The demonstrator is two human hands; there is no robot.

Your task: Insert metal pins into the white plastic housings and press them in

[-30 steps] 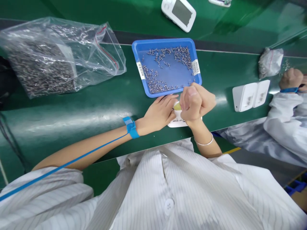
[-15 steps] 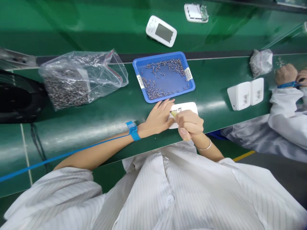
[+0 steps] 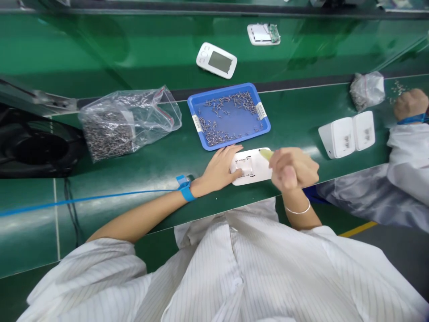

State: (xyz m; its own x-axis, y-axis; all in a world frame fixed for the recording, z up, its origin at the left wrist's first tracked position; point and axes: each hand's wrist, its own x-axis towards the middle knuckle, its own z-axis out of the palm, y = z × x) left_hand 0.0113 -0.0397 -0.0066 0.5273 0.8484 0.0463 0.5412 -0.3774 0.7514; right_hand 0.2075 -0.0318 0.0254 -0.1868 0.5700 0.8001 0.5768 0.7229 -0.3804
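Observation:
On the bench in front of me lies a white plastic housing [image 3: 260, 169] with an oblong battery compartment facing up. My left hand [image 3: 221, 167] grips its left end, the fingers along the far edge and the thumb over the compartment. My right hand [image 3: 295, 167] is closed around a yellowish tool [image 3: 266, 154] with a tapered tip. That tip is over the housing's far right part; whether it touches I cannot tell. Just beyond the housing sits a blue tray [image 3: 231, 123] of small screws.
A clear bag of screws [image 3: 110, 129] lies left, beside a black fan [image 3: 40, 147]. Beyond the tray are a white device with a screen [image 3: 217, 61] and an opened one [image 3: 264, 34]. White housings [image 3: 348, 134] and a small bag [image 3: 367, 91] lie right, near a co-worker's hand [image 3: 410, 105].
My right hand has moved right with the tool, from over the battery compartment to the housing's right end, uncovering the compartment. My left hand stays on the housing. The view has shifted slightly.

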